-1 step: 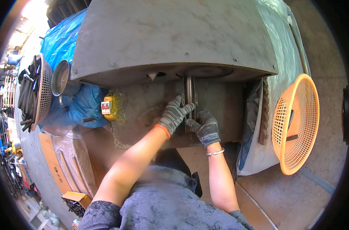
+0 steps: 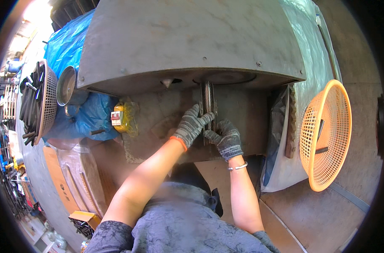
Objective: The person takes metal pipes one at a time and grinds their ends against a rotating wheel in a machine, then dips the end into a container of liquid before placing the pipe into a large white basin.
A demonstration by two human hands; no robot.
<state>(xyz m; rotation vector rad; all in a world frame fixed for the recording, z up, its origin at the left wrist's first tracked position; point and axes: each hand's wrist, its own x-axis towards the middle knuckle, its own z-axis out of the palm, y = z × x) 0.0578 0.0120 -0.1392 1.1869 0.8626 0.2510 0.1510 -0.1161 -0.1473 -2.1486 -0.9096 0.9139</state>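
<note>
A shiny metal rod [image 2: 207, 95] runs toward me from beneath the front edge of a grey metal machine cover [image 2: 192, 38]. My left hand [image 2: 192, 125], in a grey knit glove with an orange cuff, is closed on the rod, thumb across its top. On the rod's right side, near its close end, my right hand [image 2: 227, 140] is closed in a dark grey glove, its thumb touching the rod's end. The fingertips of both hands are partly hidden, and so is the rod's far end under the cover. A pale cone-shaped tip [image 2: 167, 83] shows beneath the cover, left of the rod.
An orange plastic basket [image 2: 343, 139] holding a few dark pieces stands at right. At left are a basket [image 2: 51, 97] full of black rods, a metal cup [image 2: 76, 98], and a switch [image 2: 116, 118] in yellow wrapping. Blue plastic sheeting [image 2: 69, 44] lies behind them.
</note>
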